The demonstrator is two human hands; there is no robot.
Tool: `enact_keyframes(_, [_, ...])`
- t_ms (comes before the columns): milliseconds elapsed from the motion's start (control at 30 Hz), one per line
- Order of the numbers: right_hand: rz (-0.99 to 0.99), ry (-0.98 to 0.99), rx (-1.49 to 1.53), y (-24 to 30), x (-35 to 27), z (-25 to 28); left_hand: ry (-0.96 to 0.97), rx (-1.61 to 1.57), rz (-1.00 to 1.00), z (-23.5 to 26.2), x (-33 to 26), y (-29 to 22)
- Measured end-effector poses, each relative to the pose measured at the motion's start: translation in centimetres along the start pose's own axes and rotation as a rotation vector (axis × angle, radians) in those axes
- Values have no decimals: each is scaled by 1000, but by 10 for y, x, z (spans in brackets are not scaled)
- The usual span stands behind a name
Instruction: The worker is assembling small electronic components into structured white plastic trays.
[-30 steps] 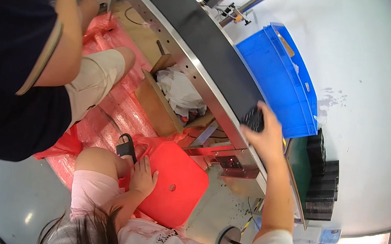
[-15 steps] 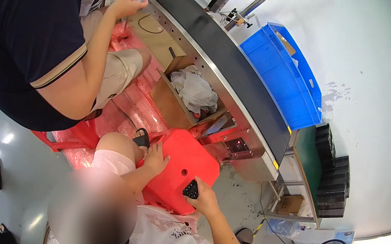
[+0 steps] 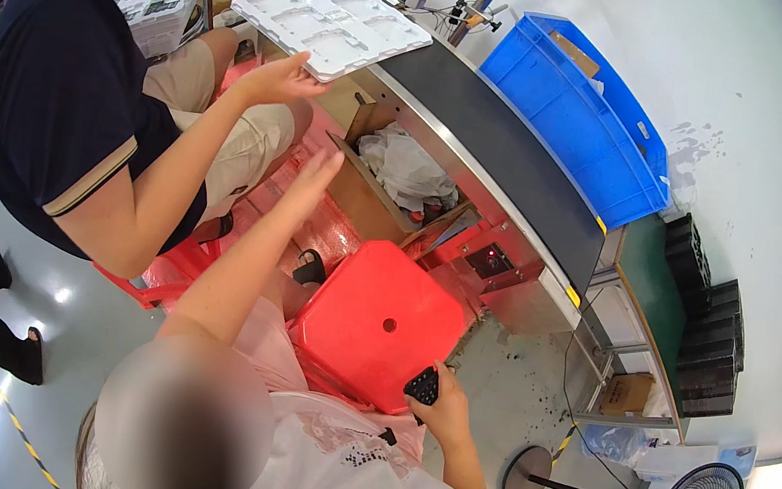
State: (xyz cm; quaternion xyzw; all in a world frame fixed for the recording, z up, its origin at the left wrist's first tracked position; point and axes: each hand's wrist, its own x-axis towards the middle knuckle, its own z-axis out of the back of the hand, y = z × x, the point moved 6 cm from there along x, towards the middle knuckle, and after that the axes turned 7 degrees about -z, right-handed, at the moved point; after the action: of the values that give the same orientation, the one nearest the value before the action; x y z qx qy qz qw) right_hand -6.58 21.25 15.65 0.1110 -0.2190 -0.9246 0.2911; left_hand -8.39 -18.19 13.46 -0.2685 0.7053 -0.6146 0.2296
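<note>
Grip of right hand (image 3: 447,410): black piece (image 3: 423,384) held by fingers and thumb, its knobbly face turned partly upward. It is positioned at the near right edge of red stool (image 3: 355,315); whether the stool is touched cannot be told. Left hand (image 3: 318,176): nothing seen to be held; fingers extended, arm stretched forward, hand apart from any surface as far as can be judged.

White tray (image 3: 335,26), moulded with shallow compartments, is supported at its near edge by co-worker's hand (image 3: 286,82), partly over dark conveyor belt (image 3: 519,132). It is not touched by the left hand, which is placed near that edge, on the side toward the stool. Beyond the belt, blue bin (image 3: 554,132) is noted; below the belt, cardboard box (image 3: 361,205) with crumpled white wrapping (image 3: 408,166).

Step in hand, as judged: tray to be received, with one piece held in readiness. For the next move, the left palm would need to be brought under the tray's free edge and the tray kept level until its weight is taken; a steady hold on the piece would be required meanwhile.
</note>
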Motion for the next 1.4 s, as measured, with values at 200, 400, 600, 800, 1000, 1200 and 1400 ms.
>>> enact_keyframes(200, [-85, 19, 18, -6, -11, 1, -273, -634, 181, 10, 84, -19])
enact_keyframes(400, [-17, 20, 1, 1, -15, 4, -167, -845, -135, 37, 155, -39])
enact_keyframes(600, [-207, 91, 35, -10, -21, 6, -80, -789, -63, -15, 37, -65])
enact_keyframes(800, [-136, 11, 67, -20, -35, 16, 110, -721, 232, -17, -145, -57])
enact_keyframes(1000, [-183, -92, -25, -44, -61, 34, 208, -722, 422, 16, -247, -42])
enact_keyframes(1200, [-353, -83, -49, -73, -85, 30, 259, -621, 518, 31, -271, -7])
enact_keyframes(1400, [-317, -183, -96, -61, -92, 36, 261, -581, 676, 34, -261, 32])
